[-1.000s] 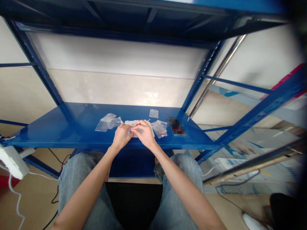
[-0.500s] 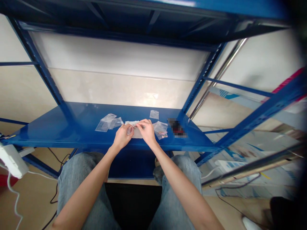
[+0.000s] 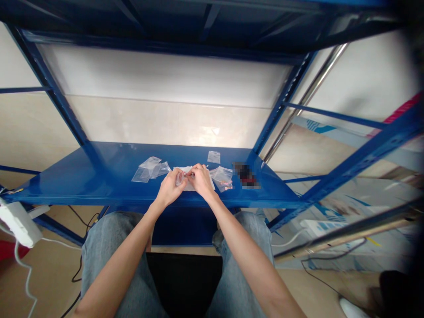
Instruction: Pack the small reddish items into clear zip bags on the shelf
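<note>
My left hand (image 3: 168, 189) is closed around a small clear plastic bag (image 3: 179, 178), whose loose side bulges beside the thumb. Close against it, my right hand (image 3: 202, 181) is pinched, its fingertips meeting the left ones at the bag. Whatever small thing lies between the right fingertips is too small to make out. Under both hands is a white sheet (image 3: 190, 188), mostly covered by them. Just right of the right hand lie clear bags (image 3: 220, 174) with small reddish bits at their lower end.
Several flat clear bags (image 3: 147, 168) lie left of my hands on the blue shelf (image 3: 109, 176). A single bag (image 3: 213, 157) lies farther back. A blurred-out dark object (image 3: 245, 175) rests on the right. Overhead is an upper shelf (image 3: 165, 26); a white power strip (image 3: 21, 225) hangs at left.
My right hand has shifted slightly left, closer to the left hand, and its fingers are drawn in more. The view has tilted slightly; the bags on the shelf lie as before.
</note>
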